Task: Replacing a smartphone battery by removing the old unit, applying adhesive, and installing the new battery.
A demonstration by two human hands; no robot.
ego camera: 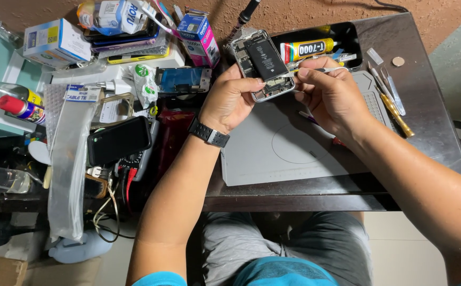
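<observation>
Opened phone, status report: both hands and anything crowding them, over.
Left hand grips opened phone. Right hand pinches tweezers, tips at phone's lower edge. Grey mat below; glue tube close behind.

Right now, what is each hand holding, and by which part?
The left hand holds an opened phone by its lower end and side edges. The right hand pinches thin tweezers near their back end.
</observation>
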